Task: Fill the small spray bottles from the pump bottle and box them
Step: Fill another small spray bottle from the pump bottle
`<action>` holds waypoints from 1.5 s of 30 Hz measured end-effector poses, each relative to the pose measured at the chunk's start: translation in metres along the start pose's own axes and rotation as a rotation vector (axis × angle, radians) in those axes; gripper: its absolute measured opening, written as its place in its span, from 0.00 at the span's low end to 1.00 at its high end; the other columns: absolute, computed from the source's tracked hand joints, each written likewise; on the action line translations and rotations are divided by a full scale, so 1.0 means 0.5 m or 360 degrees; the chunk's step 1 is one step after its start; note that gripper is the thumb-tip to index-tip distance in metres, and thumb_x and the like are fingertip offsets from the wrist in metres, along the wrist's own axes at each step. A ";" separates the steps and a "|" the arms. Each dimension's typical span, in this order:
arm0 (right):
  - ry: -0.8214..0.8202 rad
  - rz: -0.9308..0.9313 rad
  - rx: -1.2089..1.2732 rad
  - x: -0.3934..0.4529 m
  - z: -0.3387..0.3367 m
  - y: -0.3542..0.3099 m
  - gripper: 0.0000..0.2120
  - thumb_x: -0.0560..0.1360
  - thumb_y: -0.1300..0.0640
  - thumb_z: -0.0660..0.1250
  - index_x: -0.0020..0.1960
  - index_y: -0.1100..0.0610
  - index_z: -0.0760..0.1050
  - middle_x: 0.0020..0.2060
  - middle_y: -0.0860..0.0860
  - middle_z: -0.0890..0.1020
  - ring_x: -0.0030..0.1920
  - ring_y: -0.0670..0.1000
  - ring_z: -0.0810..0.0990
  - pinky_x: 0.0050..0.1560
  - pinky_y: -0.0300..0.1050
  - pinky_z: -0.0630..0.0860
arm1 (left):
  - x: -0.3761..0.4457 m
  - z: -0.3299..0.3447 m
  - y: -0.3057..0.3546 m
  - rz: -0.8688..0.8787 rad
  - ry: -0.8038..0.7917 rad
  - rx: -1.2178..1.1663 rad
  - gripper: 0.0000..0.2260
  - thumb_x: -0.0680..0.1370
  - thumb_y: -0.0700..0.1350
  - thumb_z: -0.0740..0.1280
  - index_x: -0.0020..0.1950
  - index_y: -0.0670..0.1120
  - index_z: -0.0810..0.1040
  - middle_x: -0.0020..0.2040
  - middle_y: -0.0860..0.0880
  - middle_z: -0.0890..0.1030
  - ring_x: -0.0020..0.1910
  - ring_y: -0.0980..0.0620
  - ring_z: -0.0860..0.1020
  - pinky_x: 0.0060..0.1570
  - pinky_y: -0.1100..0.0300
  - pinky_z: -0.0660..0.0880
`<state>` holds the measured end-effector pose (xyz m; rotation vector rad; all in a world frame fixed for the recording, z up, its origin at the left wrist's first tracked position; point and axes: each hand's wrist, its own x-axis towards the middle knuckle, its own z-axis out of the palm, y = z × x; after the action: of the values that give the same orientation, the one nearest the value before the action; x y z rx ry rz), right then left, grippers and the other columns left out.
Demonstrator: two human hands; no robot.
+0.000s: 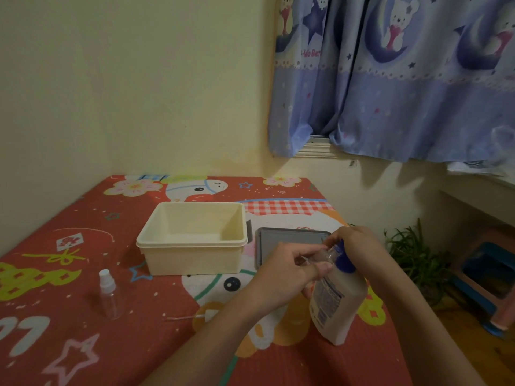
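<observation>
**Small bottle held at the pump spout**

On the red cartoon-print sheet (117, 274), toward its right edge, a white pump bottle (335, 305) with a blue pump head (344, 261) is stood, tilted slightly. The right hand (355, 240) is laid over the pump head, its fingers bent down around it. A small clear spray bottle (324, 254), without its cap, is pinched in the fingers and thumb of the left hand (289, 271) and held tipped on its side, its mouth turned toward the pump spout; whether the two touch cannot be told, as the spot is blurred and partly hidden by fingers.

A second small spray bottle (109, 293), clear with a white spray cap, is stood upright on the sheet, well apart to the left. What looks like a thin white tube (185, 318) is seen lying flat on the sheet between that bottle and the left forearm.

A cream plastic box (192, 240) is set open behind the hands, nothing visible inside. Its grey lid (289, 238) is laid flat just beside it on the right, partly covered by the hands. A blue bear-print curtain (404, 79) is hung at the upper right, and a green plant (412, 254) is seen on the floor beside the bed.
</observation>
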<state>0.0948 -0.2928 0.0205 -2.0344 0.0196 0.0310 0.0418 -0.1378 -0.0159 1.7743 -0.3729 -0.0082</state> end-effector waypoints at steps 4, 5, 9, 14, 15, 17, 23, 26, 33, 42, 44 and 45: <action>-0.0003 -0.0016 0.0002 -0.005 0.006 0.004 0.14 0.76 0.62 0.58 0.35 0.57 0.77 0.33 0.53 0.76 0.33 0.50 0.73 0.36 0.44 0.71 | -0.001 0.002 -0.003 -0.0026 0.0019 0.0006 0.17 0.76 0.48 0.70 0.65 0.51 0.79 0.45 0.41 0.84 0.45 0.33 0.81 0.37 0.49 0.80; -0.0014 -0.0015 0.0001 -0.006 0.006 0.003 0.13 0.76 0.62 0.58 0.36 0.58 0.76 0.32 0.52 0.76 0.32 0.50 0.73 0.35 0.43 0.71 | -0.002 0.002 -0.004 -0.0028 0.0023 0.0003 0.18 0.76 0.48 0.70 0.65 0.51 0.78 0.44 0.41 0.84 0.45 0.33 0.81 0.37 0.49 0.80; -0.0029 0.0010 -0.0019 0.000 0.002 -0.001 0.13 0.76 0.61 0.58 0.36 0.58 0.76 0.33 0.53 0.76 0.32 0.48 0.72 0.34 0.41 0.70 | -0.004 0.001 0.000 -0.0025 0.0022 -0.0034 0.18 0.76 0.48 0.70 0.66 0.50 0.78 0.44 0.38 0.83 0.45 0.33 0.80 0.36 0.52 0.79; -0.0042 0.0028 0.0010 0.003 -0.004 -0.006 0.12 0.76 0.61 0.58 0.38 0.60 0.76 0.33 0.53 0.76 0.31 0.49 0.73 0.33 0.41 0.71 | -0.004 -0.001 0.011 -0.0024 -0.0008 -0.0062 0.17 0.77 0.45 0.69 0.66 0.48 0.77 0.48 0.37 0.83 0.47 0.35 0.81 0.38 0.53 0.81; -0.0043 0.0034 0.0025 0.002 -0.004 -0.006 0.12 0.76 0.61 0.58 0.37 0.59 0.76 0.33 0.54 0.76 0.31 0.49 0.73 0.33 0.42 0.71 | -0.006 -0.001 0.014 -0.0026 -0.0026 -0.0068 0.16 0.77 0.45 0.69 0.66 0.47 0.77 0.50 0.39 0.82 0.48 0.37 0.82 0.39 0.53 0.82; -0.0033 0.0032 0.0020 0.000 -0.006 -0.009 0.12 0.75 0.60 0.59 0.36 0.58 0.77 0.35 0.55 0.77 0.32 0.49 0.73 0.35 0.43 0.71 | -0.008 0.000 0.017 -0.0036 -0.0073 -0.0094 0.13 0.78 0.43 0.68 0.63 0.46 0.77 0.55 0.43 0.80 0.49 0.45 0.82 0.38 0.60 0.82; 0.0158 -0.0133 -0.0039 -0.020 -0.007 -0.028 0.15 0.75 0.64 0.58 0.33 0.58 0.78 0.40 0.54 0.80 0.42 0.55 0.76 0.45 0.49 0.74 | -0.015 -0.018 0.004 -0.0112 -0.0022 -0.0261 0.10 0.77 0.44 0.69 0.55 0.55 0.74 0.58 0.48 0.78 0.56 0.49 0.80 0.51 0.53 0.82; 0.0161 -0.0141 -0.0056 -0.026 -0.007 -0.029 0.15 0.75 0.63 0.57 0.34 0.59 0.78 0.41 0.57 0.81 0.42 0.56 0.77 0.45 0.50 0.75 | -0.021 -0.037 0.007 -0.0099 0.0065 -0.0283 0.10 0.75 0.46 0.69 0.52 0.58 0.75 0.59 0.49 0.79 0.57 0.44 0.80 0.54 0.39 0.79; 0.0291 -0.0324 0.0025 -0.044 -0.029 -0.060 0.20 0.79 0.51 0.55 0.37 0.59 0.77 0.41 0.55 0.83 0.45 0.55 0.80 0.42 0.45 0.73 | -0.042 -0.093 0.016 -0.0025 0.0271 -0.0340 0.10 0.78 0.36 0.67 0.56 0.48 0.74 0.58 0.40 0.77 0.55 0.42 0.80 0.51 0.40 0.81; 0.0639 -0.0901 0.0067 -0.106 0.017 -0.153 0.08 0.78 0.57 0.59 0.44 0.57 0.75 0.38 0.50 0.80 0.41 0.52 0.79 0.43 0.55 0.78 | -0.082 -0.151 0.031 0.0050 0.0536 -0.0351 0.11 0.77 0.37 0.68 0.56 0.49 0.75 0.57 0.42 0.79 0.55 0.41 0.80 0.52 0.41 0.80; 0.0647 -0.0989 0.0104 -0.130 0.049 -0.160 0.07 0.78 0.58 0.59 0.43 0.56 0.73 0.37 0.51 0.79 0.39 0.54 0.78 0.39 0.57 0.78 | -0.093 -0.168 0.031 0.0054 0.0632 -0.0334 0.11 0.76 0.36 0.69 0.53 0.50 0.76 0.56 0.43 0.80 0.57 0.37 0.79 0.56 0.35 0.77; 0.0593 -0.1021 0.0096 -0.141 0.070 -0.160 0.06 0.78 0.59 0.59 0.43 0.56 0.73 0.36 0.52 0.79 0.38 0.55 0.78 0.38 0.56 0.78 | -0.100 -0.177 0.030 0.0047 0.0687 -0.0336 0.11 0.76 0.36 0.69 0.52 0.51 0.76 0.56 0.42 0.79 0.57 0.36 0.79 0.56 0.34 0.76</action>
<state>0.0258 -0.2259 0.0787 -1.8766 -0.3911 -0.7384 0.0091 -0.0439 0.0102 1.5115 -0.0805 0.3397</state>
